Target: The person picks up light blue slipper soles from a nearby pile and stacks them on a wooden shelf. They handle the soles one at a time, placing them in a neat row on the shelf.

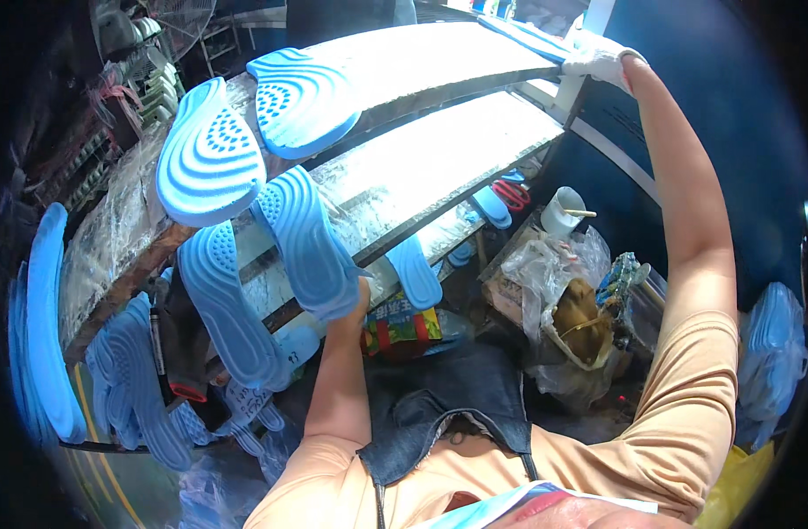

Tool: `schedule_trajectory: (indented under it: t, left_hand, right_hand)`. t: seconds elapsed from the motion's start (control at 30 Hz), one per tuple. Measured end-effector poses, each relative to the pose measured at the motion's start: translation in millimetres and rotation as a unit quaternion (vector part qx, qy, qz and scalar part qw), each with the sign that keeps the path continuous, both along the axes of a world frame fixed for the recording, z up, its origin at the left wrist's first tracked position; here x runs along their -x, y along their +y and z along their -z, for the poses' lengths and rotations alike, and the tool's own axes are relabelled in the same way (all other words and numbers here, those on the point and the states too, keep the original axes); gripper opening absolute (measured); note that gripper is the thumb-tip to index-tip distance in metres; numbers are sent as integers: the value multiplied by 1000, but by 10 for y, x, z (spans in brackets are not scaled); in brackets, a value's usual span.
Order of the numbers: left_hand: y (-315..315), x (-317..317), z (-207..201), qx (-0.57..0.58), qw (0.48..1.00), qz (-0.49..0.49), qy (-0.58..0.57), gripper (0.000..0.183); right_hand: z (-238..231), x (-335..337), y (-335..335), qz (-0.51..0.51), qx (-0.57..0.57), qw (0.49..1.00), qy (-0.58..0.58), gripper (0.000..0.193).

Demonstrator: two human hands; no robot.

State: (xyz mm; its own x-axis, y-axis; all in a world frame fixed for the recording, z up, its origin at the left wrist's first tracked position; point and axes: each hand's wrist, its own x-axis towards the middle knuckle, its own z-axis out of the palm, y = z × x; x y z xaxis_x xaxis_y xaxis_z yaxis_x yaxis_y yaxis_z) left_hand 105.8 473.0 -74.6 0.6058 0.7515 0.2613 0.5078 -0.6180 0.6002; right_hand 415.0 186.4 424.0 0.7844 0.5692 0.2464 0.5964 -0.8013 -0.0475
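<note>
My left hand (362, 298) is at the lower end of a blue foam insole (309, 247) with raised ridges and dots. The insole covers its fingers, so I cannot tell how it grips. My right hand (601, 60), in a white glove, reaches to the far right end of the upper shelf board (457, 48). It is closed at the tip of a blue insole (527, 40) lying along the far edge. Two more ridged insoles, a left one (212, 163) and a right one (300, 104), overhang the upper board's left end. Another insole (228, 304) slants down below them.
A lower white board (448, 167) runs beneath the upper one. Blue insoles (126, 375) hang at the lower left. Red-handled scissors (512, 196), a white cup (563, 212) and a plastic bag (554, 264) are on the right. Bagged insoles (772, 339) stand at the far right.
</note>
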Motion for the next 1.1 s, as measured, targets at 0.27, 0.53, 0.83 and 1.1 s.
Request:
schedule_trajectory:
  t: [0.27, 0.53, 0.83, 1.1]
  left_hand:
    - [-202, 257, -834, 15, 999, 16, 43, 26]
    - [-32, 129, -295, -76, 996, -35, -6, 28]
    - [-620, 775, -1889, 53, 982, 182, -17, 39]
    - [-2519, 622, -2382, 797, 333, 503, -37, 61]
  right_hand:
    - [112, -56, -2, 21, -30, 999, 6, 40]
    - [134, -141, -59, 88, -72, 986, -119, 62]
    - [196, 1396, -1152, -21, 27, 989, -147, 45]
    - [237, 2020, -2421, 96, -12, 994, 45, 53]
